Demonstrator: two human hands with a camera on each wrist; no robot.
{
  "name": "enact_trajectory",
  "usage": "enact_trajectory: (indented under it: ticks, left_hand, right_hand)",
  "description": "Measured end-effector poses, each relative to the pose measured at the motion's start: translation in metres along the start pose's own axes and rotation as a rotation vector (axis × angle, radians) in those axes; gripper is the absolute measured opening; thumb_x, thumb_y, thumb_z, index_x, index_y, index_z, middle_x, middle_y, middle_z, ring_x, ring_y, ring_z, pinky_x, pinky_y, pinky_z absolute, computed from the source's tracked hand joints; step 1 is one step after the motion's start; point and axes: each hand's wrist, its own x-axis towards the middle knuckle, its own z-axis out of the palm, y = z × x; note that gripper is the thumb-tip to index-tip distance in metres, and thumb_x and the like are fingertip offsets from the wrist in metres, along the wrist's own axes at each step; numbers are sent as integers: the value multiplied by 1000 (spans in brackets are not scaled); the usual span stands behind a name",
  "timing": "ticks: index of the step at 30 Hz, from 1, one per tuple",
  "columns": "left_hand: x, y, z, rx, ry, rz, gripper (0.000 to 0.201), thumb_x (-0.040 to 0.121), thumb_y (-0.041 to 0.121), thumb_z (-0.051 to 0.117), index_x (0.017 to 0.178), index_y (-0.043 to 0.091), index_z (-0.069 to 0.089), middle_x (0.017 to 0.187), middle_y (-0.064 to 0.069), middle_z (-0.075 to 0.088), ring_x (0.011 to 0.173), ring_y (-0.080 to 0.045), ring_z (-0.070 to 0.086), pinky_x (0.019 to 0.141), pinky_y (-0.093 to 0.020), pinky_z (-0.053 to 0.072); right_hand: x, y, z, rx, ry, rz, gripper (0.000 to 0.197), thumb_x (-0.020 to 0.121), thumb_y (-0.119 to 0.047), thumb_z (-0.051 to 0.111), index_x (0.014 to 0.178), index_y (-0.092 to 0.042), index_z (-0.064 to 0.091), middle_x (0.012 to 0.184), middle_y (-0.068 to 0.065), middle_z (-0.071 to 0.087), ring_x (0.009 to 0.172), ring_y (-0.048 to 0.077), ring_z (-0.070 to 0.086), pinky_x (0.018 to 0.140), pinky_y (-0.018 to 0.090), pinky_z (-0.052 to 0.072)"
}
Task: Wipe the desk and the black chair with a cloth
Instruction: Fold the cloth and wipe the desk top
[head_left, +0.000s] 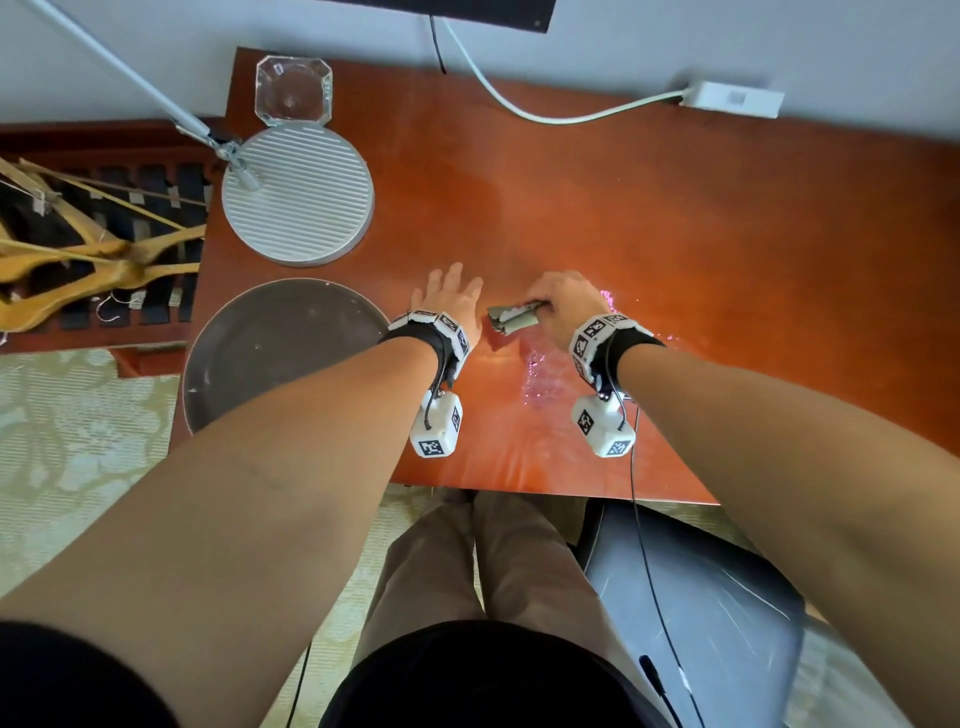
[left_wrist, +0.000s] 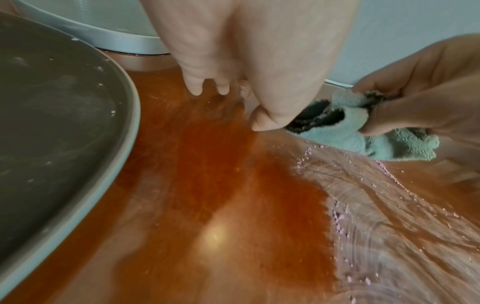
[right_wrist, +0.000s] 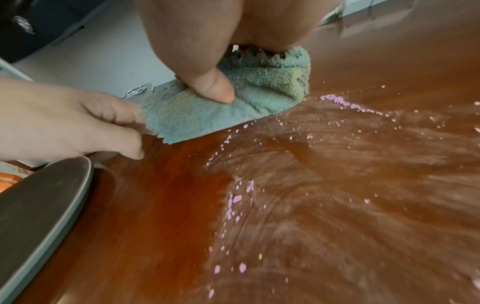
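My right hand (head_left: 563, 301) grips a bunched pale green cloth (head_left: 511, 318) and presses it on the red-brown desk (head_left: 675, 234) near its middle. In the right wrist view the thumb pins the cloth (right_wrist: 207, 117) down. My left hand (head_left: 447, 293) rests on the desk just left of the cloth, fingers spread; its fingers (right_wrist: 124, 115) lie at the cloth's edge without holding it. Wet streaks and droplets (head_left: 545, 374) cover the wood in front of the cloth. The black chair (head_left: 691, 613) stands at the desk's near edge, to my right.
A round grey tray (head_left: 260, 353) lies at the desk's near left corner, close to my left wrist. Behind it stand a ribbed white lamp base (head_left: 298, 197) and a glass dish (head_left: 293, 88). A white power strip (head_left: 732, 98) with cable sits at the back. Wooden hangers (head_left: 78, 260) lie left.
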Motion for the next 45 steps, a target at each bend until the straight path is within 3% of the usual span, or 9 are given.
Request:
enact_trajectory:
  ticks: [4, 8, 13, 17, 20, 28, 35, 41, 45]
  left_hand:
    - [7, 4, -3, -52, -10, -29, 65, 96, 23, 50, 153, 33, 20, 164, 0, -5, 150, -31, -4, 116, -63, 15]
    - [19, 1, 2, -55, -51, -81, 69, 96, 16, 49, 152, 44, 20, 164, 6, -13, 150, -28, -13, 113, -68, 16]
    - [29, 2, -7, -29, -128, -82, 79, 89, -5, 51, 151, 38, 31, 164, 5, -15, 150, -33, -13, 117, -55, 26]
    - [25, 4, -9, -34, -166, -115, 99, 79, -16, 52, 153, 42, 21, 163, 7, -20, 150, -31, -17, 115, -66, 14]
    - [22, 7, -10, -42, -173, -120, 110, 75, -20, 52, 154, 46, 10, 162, 8, -24, 149, -28, -20, 115, -67, 10]
    - [35, 13, 3, -35, -160, -172, 87, 89, 2, 54, 155, 40, 11, 163, 4, -21, 149, -34, -16, 116, -57, 26]
    - [39, 21, 2, -44, -52, -79, 75, 88, 6, 55, 151, 35, 26, 164, 1, -3, 149, -33, -3, 112, -62, 28]
    - [45, 36, 0, -23, -43, -46, 83, 85, 0, 54, 150, 40, 22, 163, 4, -3, 149, -32, -5, 111, -63, 29]
    - [55, 47, -1, -40, -49, -34, 90, 84, -3, 51, 151, 46, 17, 163, 9, -10, 150, -30, -11, 111, -63, 28]
  right_hand:
    - [19, 5, -11, -59, 54, 26, 36, 90, -5, 48, 102, -29, 73, 103, 1, 65, 98, 24, 56, 88, 43, 51]
    - [42, 5, -21, -92, 72, 52, 40, 87, -1, 49, 97, -32, 72, 98, 0, 65, 90, 22, 60, 83, 39, 54]
    - [60, 1, -8, -159, -178, -11, 41, 85, 2, 52, 100, -31, 72, 95, 1, 67, 89, 24, 64, 81, 34, 55]
    - [56, 4, -5, -212, -231, -108, 44, 90, -1, 55, 116, -34, 68, 118, -3, 61, 109, 23, 55, 99, 36, 46]
    - [47, 7, -6, -290, -294, -169, 41, 92, -6, 56, 116, -37, 67, 123, -11, 59, 115, 20, 51, 99, 35, 45]
    - [25, 8, 0, -312, -415, -150, 44, 84, -3, 51, 99, -38, 74, 106, -11, 68, 96, 18, 63, 84, 39, 55]
    - [23, 27, -18, -127, -151, -3, 37, 85, -6, 48, 96, -28, 74, 103, -9, 69, 95, 17, 62, 85, 34, 53]
    - [19, 59, -38, 40, -4, 258, 36, 90, -8, 45, 101, -30, 71, 94, -5, 70, 65, 15, 64, 54, 26, 53]
    - [13, 80, -50, 135, 125, 436, 41, 89, -6, 42, 106, -33, 68, 88, -1, 67, 60, 15, 59, 49, 24, 47]
